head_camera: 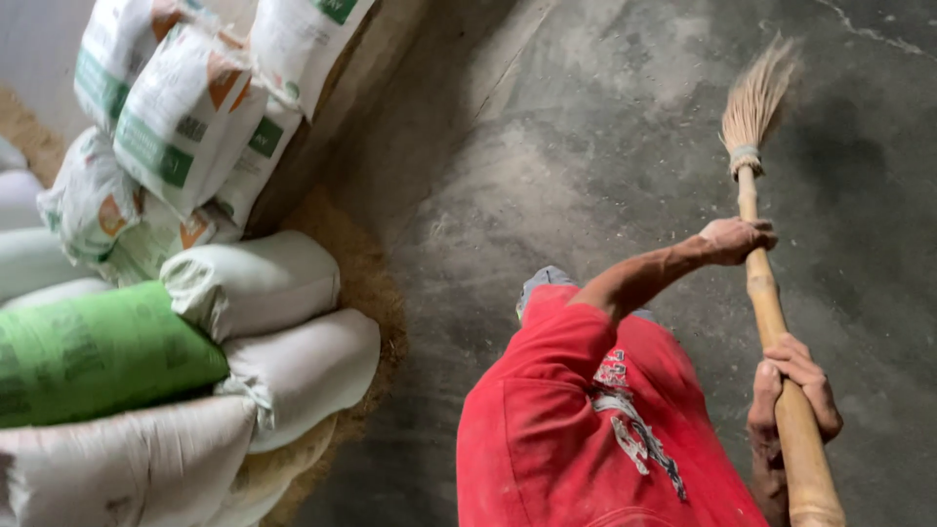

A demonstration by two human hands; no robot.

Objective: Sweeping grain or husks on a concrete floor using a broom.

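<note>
1. Watching the head feed, I have both hands on the broom [768,293]: the left hand [737,239] is wrapped round the bamboo handle high up, just below the binding, and the right hand [795,390] is closed round it lower down, near the red shirt [556,429]. The bristles [756,98] point away, over the concrete floor [586,127]. I cannot tell whether they touch it.

2. First worry, from where I sit: the bristle head is small and bound with one thin band. A hard push against rough concrete could, I think, loosen that band or splay the fibres.

3. Grip next. The handle looks smooth and the hands sit well apart. Dusty palms could let the pole twist or slide, and the stroke would go wide.

4. Over to the left: the stacked sacks [185,117] lean on one another, with a green sack [98,351] wedged among white ones. A swing of the handle's tail end into that pile might nudge a sack loose.

5. That brown husk litter [366,283] along the foot of the sacks is loose stuff. A fast stroke would likely scatter it and raise dust into the lens.

6. Last one: the crack [869,24] far out on the floor could snag the fibres.
</note>
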